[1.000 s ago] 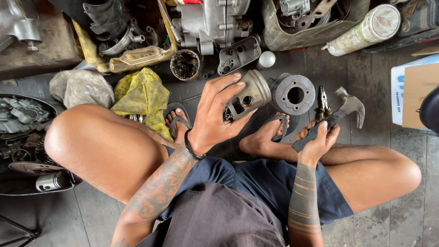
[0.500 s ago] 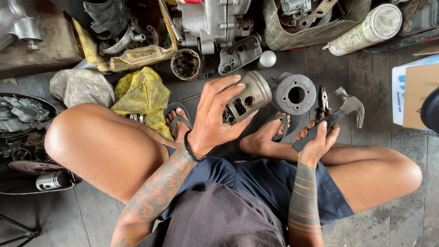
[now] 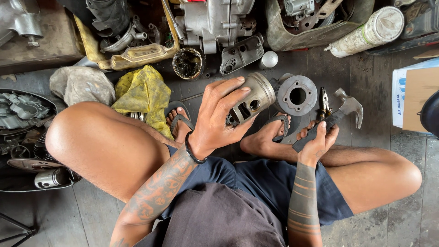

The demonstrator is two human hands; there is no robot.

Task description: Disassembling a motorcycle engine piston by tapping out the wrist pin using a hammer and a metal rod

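The left hand [image 3: 219, 121] is up over the floor [image 3: 366, 73], fingers wrapped round a metal piston [image 3: 254, 98], gripping its skirt with the crown pointing away towards the right. That piston is our landmark. It hangs in the air just above the person's crossed feet in sandals, and its crown sits right beside a grey round engine cylinder [image 3: 296, 95] with a hole in the middle, which lies on the floor just to the piston's right.

Further right of the piston, the right hand [image 3: 318, 139] is closed round the dark handle of a claw hammer [image 3: 340, 114], the steel head tilted up and away from the body. Between the cylinder and the hammer head lies a pair of pliers [image 3: 324, 101], just beside the hammer.

Beyond the piston, further from the body, a small round tin of dark grease [image 3: 187, 63] stands open, with a grey metal cover plate [image 3: 241, 53] next to it and a big engine casing [image 3: 215, 20] behind both. Left of the piston, past the knee, a crumpled yellow rag [image 3: 141, 93] lies by a grey cloth [image 3: 81, 84]. Far right of the piston a pale bottle [image 3: 368, 32] lies on its side.
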